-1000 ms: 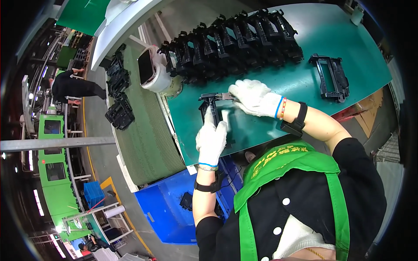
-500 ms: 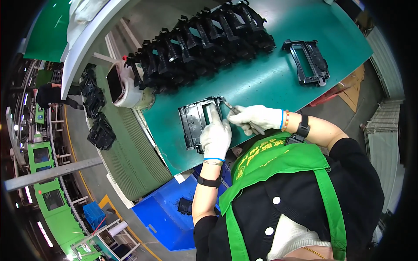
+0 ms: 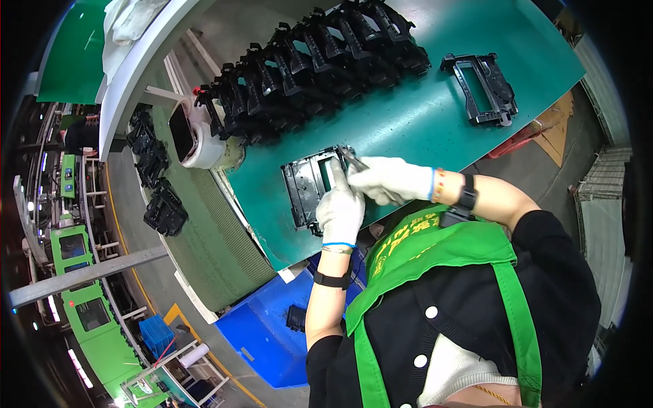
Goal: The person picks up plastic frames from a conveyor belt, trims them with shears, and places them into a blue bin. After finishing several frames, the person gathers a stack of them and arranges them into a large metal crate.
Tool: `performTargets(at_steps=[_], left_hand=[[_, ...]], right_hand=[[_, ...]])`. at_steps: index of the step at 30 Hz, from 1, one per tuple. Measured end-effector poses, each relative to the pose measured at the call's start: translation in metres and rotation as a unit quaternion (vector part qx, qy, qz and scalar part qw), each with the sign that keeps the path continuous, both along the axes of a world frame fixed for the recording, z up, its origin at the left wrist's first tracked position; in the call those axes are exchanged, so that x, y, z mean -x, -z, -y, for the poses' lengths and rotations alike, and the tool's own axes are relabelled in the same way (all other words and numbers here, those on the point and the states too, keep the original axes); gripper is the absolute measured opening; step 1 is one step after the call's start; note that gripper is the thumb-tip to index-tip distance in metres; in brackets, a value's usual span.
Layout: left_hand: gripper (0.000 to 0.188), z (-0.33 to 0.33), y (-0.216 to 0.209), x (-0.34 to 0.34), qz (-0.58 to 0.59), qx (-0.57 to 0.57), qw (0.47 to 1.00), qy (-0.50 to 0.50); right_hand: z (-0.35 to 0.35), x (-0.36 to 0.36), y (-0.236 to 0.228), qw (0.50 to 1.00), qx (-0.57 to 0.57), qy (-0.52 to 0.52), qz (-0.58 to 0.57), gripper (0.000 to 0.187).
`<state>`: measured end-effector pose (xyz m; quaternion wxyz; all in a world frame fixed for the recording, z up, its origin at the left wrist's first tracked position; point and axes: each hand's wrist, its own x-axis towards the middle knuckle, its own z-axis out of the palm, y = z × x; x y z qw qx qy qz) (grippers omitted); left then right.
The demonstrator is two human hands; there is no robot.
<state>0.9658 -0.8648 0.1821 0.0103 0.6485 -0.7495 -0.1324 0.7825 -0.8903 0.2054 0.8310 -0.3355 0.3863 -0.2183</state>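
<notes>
A black plastic frame (image 3: 304, 190) with a rectangular opening lies flat on the green table in front of me. My left hand (image 3: 341, 209), in a white glove, holds it by its right side, the index finger stretched along the opening. Just to the right, my gloved right hand (image 3: 389, 180) is closed around a small metal hand tool (image 3: 355, 162) that looks like pliers. The tool's tip meets the frame's upper right corner; most of its handles are hidden in the glove.
A long row of similar black frames (image 3: 320, 61) stands along the table's (image 3: 415, 122) far side. Another frame (image 3: 481, 92) lies at the right. On the left, a green conveyor belt (image 3: 211, 224) carries black parts (image 3: 164, 209). A blue bin (image 3: 265, 333) sits below; a tape roll (image 3: 204, 146) is beside the table.
My right hand has shifted slightly left and up, bringing the tool over the frame's upper right corner. The left hand keeps its place on the frame. The view has shifted a little.
</notes>
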Motion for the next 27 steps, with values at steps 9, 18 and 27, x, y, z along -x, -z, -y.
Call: performTargets(at_steps=[9, 18, 27], left_hand=[[0.093, -0.016, -0.092, -0.006, -0.137, -0.099, 0.985, 0.025], [0.093, 0.043, -0.123, 0.110, -0.534, -0.352, 0.764, 0.085], [0.077, 0.162, -0.142, 0.262, -0.389, -0.165, 0.897, 0.129]], right_hand=[[-0.027, 0.180, -0.083, 0.719, 0.457, -0.019, -0.522, 0.043], [-0.020, 0.278, -0.020, 0.699, 0.382, 0.005, -0.605, 0.052], [-0.020, 0.317, 0.000, 0.781, 0.280, 0.455, -0.324, 0.045]])
